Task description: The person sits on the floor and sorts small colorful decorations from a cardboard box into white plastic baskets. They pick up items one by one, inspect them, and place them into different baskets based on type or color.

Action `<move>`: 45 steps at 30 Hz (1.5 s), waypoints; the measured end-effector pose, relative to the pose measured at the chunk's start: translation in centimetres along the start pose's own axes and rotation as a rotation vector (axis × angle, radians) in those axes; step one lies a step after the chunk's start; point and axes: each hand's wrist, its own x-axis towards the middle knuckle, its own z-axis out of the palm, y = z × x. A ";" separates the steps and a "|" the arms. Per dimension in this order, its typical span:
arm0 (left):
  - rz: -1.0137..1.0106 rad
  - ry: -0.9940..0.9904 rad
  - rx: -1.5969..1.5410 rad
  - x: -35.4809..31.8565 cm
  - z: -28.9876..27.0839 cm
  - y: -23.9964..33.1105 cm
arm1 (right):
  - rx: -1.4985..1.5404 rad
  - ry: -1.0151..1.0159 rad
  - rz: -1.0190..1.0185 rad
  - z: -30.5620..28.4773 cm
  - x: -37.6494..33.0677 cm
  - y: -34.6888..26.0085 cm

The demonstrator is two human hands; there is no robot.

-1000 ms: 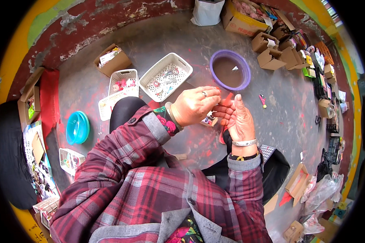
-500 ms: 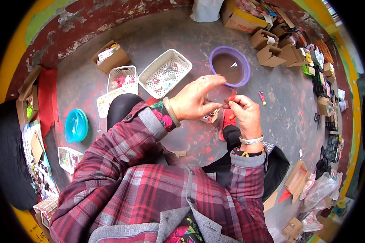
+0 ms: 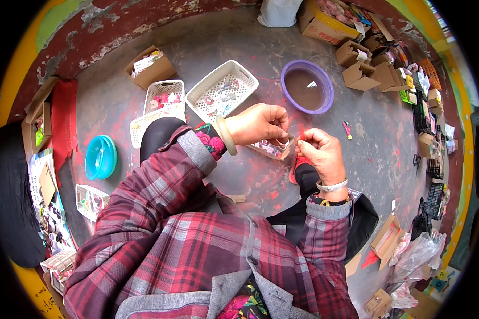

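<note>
My left hand [image 3: 261, 125] is raised over the floor with its fingers curled toward the thumb. Whatever lies between those fingertips is too small to make out. To its right, my right hand [image 3: 323, 154] pinches a thin red strip [image 3: 302, 132] that stands up from thumb and forefinger. The two hands are a short gap apart. Below and between them is a small open box [image 3: 271, 150] of small mixed pieces, partly hidden by my left hand. Just beyond my left hand stands a white perforated basket [image 3: 197, 92] holding small trinkets.
A purple basin [image 3: 331, 95] of murky water stands ahead. Smaller white baskets [image 3: 149, 114] and turquoise basins [image 3: 112, 158] are on the left. Cardboard boxes [image 3: 359, 77] and crates line the right wall. A small pink-and-green item [image 3: 347, 129] lies on the floor.
My left hand's fingers have gone from spread to curled, and the hand has drawn away from the right one. The right hand keeps its pinch; the small box shows more.
</note>
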 end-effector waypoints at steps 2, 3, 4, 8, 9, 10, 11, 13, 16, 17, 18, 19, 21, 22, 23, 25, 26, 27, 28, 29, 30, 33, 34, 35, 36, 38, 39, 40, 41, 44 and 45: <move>0.008 0.005 -0.012 0.1 0.1 -0.3 | 0.007 0.000 0.006 0.1 0.1 0.0; 0.012 0.007 -0.018 0.1 0.1 -0.4 | 0.006 -0.001 0.014 0.2 0.1 -0.1; 0.003 -0.003 0.007 -0.1 0.0 -0.3 | 0.005 -0.002 0.022 0.3 0.2 -0.1; -0.001 -0.029 0.040 -0.3 -0.1 -0.2 | -0.001 0.001 0.006 0.5 0.3 0.1; 0.005 -0.031 0.033 -0.3 -0.1 -0.3 | -0.020 -0.002 -0.009 0.4 0.4 0.4; 0.003 -0.033 0.036 -0.3 -0.1 -0.3 | -0.038 -0.005 -0.024 0.4 0.4 0.5; 0.000 -0.035 0.039 -0.4 -0.2 -0.3 | -0.038 -0.010 -0.026 0.5 0.5 0.5; 0.007 -0.042 0.054 -0.3 -0.2 -0.3 | -0.040 -0.018 -0.029 0.7 0.4 0.3; 0.017 -0.045 0.100 -0.2 -0.2 -0.2 | -0.121 -0.007 -0.030 0.5 0.6 0.7; 0.008 -0.038 0.121 -0.3 -0.1 0.0 | -0.137 -0.003 -0.038 0.5 0.6 0.7; -0.002 -0.029 0.143 -0.4 0.0 0.1 | -0.152 -0.001 -0.046 0.5 0.7 0.7; -0.016 -0.022 0.131 -0.4 0.0 0.0 | -0.167 0.001 -0.054 0.6 0.7 0.8; -0.042 -0.011 0.105 -0.2 0.1 -0.5 | -0.154 -0.004 -0.085 0.8 0.7 0.8; -0.041 -0.004 0.081 -0.1 0.2 -0.7 | -0.148 -0.006 -0.100 0.9 0.6 0.8; -0.040 0.004 0.057 -0.1 0.3 -0.9 | -0.165 -0.003 -0.117 1.0 0.6 0.7; -0.051 0.034 0.031 0.2 0.4 -1.4 | -0.200 0.000 -0.152 1.4 0.6 0.5; -0.063 0.057 0.028 0.4 0.4 -1.8 | -0.214 -0.002 -0.164 1.5 0.6 0.5; -0.076 0.079 0.025 0.6 0.4 -2.0 | -0.227 -0.003 -0.176 1.7 0.5 0.4; -0.076 0.095 0.013 0.7 0.5 -2.1 | -0.240 -0.004 -0.187 1.8 0.5 0.4; -0.076 0.111 0.002 0.8 0.6 -2.1 | -0.270 0.002 -0.196 1.8 0.5 0.5; -0.076 0.128 -0.009 0.8 0.6 -2.1 | -0.298 0.006 -0.206 1.9 0.5 0.5; -0.067 0.164 -0.005 0.6 0.7 -1.9 | -0.372 0.016 -0.249 2.1 0.5 0.7; -0.078 0.183 -0.006 0.7 0.7 -2.0 | -0.395 0.018 -0.266 2.1 0.6 0.8; -0.089 0.202 -0.006 0.7 0.7 -2.3 | -0.405 0.018 -0.280 2.2 0.6 0.8; -0.102 0.219 -0.007 0.8 0.8 -2.3 | -0.415 0.018 -0.293 2.2 0.6 0.8; -0.126 0.229 0.071 0.8 0.8 -2.1 | -0.427 0.026 -0.311 2.2 0.7 0.9; -0.137 0.236 0.111 0.7 0.8 -1.9 | -0.430 0.032 -0.317 2.2 0.7 0.9; -0.113 0.254 0.129 0.8 0.7 -2.2 | -0.432 0.038 -0.323 2.3 0.8 0.9; -0.088 0.273 0.148 0.9 0.6 -2.8 | -0.454 0.043 -0.341 2.3 0.8 0.9; -0.076 0.340 0.242 0.6 1.0 -2.3 | -0.541 0.075 -0.411 2.4 1.0 1.1; -0.080 0.362 0.281 0.5 1.2 -1.7 | -0.587 0.098 -0.454 2.4 1.1 1.2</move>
